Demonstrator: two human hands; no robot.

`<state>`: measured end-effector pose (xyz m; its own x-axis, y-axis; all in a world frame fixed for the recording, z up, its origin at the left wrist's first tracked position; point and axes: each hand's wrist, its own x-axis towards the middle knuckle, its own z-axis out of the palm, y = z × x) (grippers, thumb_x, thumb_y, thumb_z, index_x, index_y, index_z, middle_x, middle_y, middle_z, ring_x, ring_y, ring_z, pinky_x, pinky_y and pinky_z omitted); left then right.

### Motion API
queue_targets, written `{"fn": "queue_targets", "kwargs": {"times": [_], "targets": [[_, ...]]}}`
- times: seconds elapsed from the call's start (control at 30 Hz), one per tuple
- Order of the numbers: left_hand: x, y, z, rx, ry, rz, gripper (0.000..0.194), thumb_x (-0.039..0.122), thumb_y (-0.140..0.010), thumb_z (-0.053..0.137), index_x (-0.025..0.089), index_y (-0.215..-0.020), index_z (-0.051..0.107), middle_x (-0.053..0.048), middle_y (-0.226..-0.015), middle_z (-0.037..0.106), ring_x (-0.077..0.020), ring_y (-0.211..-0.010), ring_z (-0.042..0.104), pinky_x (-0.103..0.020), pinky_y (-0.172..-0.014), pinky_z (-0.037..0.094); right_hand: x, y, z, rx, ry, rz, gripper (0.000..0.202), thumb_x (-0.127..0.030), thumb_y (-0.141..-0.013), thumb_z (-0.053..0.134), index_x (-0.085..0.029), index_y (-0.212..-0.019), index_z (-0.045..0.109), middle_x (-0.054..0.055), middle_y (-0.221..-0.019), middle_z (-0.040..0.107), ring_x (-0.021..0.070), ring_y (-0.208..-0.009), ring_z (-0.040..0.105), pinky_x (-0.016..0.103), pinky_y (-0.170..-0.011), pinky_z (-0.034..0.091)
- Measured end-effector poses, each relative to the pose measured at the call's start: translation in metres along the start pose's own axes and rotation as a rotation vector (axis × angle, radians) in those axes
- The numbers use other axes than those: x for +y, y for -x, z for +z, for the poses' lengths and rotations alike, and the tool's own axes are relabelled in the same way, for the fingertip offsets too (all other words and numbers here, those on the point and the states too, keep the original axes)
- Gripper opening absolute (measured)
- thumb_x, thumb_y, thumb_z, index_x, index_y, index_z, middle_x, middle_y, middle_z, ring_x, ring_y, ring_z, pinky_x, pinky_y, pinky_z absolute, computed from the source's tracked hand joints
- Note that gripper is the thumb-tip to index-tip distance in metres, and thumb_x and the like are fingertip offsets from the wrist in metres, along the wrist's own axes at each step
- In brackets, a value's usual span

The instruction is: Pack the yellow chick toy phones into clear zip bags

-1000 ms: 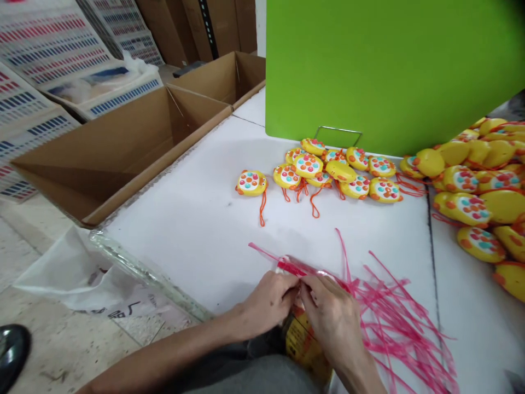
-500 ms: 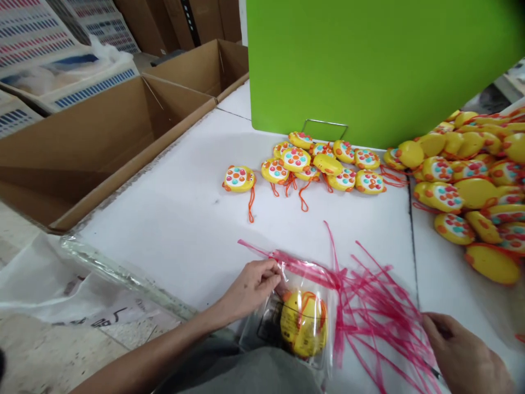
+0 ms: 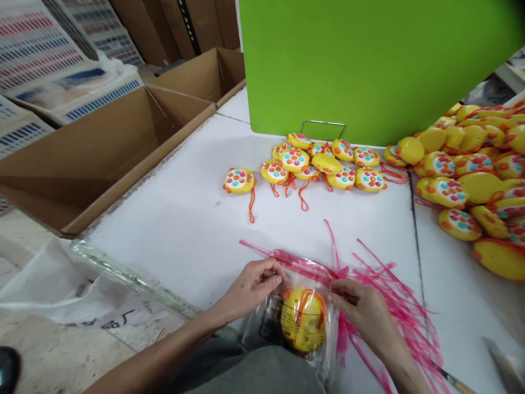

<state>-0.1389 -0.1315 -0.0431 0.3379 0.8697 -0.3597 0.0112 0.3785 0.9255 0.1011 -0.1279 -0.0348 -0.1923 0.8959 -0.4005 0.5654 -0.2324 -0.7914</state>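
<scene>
Head view, yellow toy [image 3: 304, 322] in clear bag [image 3: 332, 338], between left hand [image 3: 258, 283] and right hand [image 3: 361, 303], pinching its edges

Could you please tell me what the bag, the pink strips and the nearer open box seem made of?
Bag: clear, glossy plastic film; the yellow toy shows through. Pink strips: probably thin plastic, slightly shiny and see-through. Nearer open box: apparently matt cardboard, given its plain brown walls.
</scene>
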Motion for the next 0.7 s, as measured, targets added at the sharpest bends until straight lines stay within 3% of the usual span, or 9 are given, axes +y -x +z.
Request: {"fn": "queue_targets", "kwargs": {"times": [0.13,0.33,0.53,0.7], "targets": [[-0.002,0.001,-0.004,-0.022,-0.019,0.03,0.015,0.025,-0.084,0.05,0.013,-0.082,0.057,-0.007,-0.088,0.066,-0.0177,-0.082,0.062,-0.028,-0.072,0.046,0.01,-0.003,0.007,-0.014,-0.151,-0.003,0.022,-0.039,-0.077,0.061,-0.017,-0.076,0.065,0.003,-0.07,0.067,0.0194,-0.065,0.063,0.029,-0.059,0.048],[-0.005,0.003,-0.011,0.018,-0.062,0.019,0.009,0.025,-0.087,0.046,0.017,-0.091,0.05,0.001,-0.073,0.064,-0.0122,-0.065,0.056,-0.021,-0.059,0.038,0.023,0.002,0.009,0.062,-0.216,-0.023,0.02,-0.037,-0.075,0.059,-0.018,-0.069,0.061,-0.001,-0.062,0.056,0.0137,-0.057,0.049,0.024,-0.052,0.037],[-0.002,0.006,-0.012,0.079,-0.115,0.035,0.016,0.014,-0.079,0.045,0.014,-0.068,0.057,0.001,-0.068,0.057,-0.012,-0.069,0.052,-0.022,-0.066,0.039,0.013,0.01,0.008,0.083,-0.283,0.067,0.016,-0.033,-0.075,0.057,-0.02,-0.069,0.065,-0.001,-0.063,0.056,0.0137,-0.059,0.045,0.024,-0.054,0.033],[-0.003,0.009,-0.014,0.147,0.062,0.008,0.013,0.014,-0.076,0.048,0.015,-0.065,0.055,0.002,-0.065,0.056,-0.0115,-0.065,0.053,-0.022,-0.063,0.042,0.011,0.014,0.01,0.059,-0.429,0.123,0.012,-0.03,-0.074,0.058,-0.02,-0.068,0.062,-0.004,-0.055,0.043,0.0106,-0.053,0.032,0.023,-0.05,0.023]]}}
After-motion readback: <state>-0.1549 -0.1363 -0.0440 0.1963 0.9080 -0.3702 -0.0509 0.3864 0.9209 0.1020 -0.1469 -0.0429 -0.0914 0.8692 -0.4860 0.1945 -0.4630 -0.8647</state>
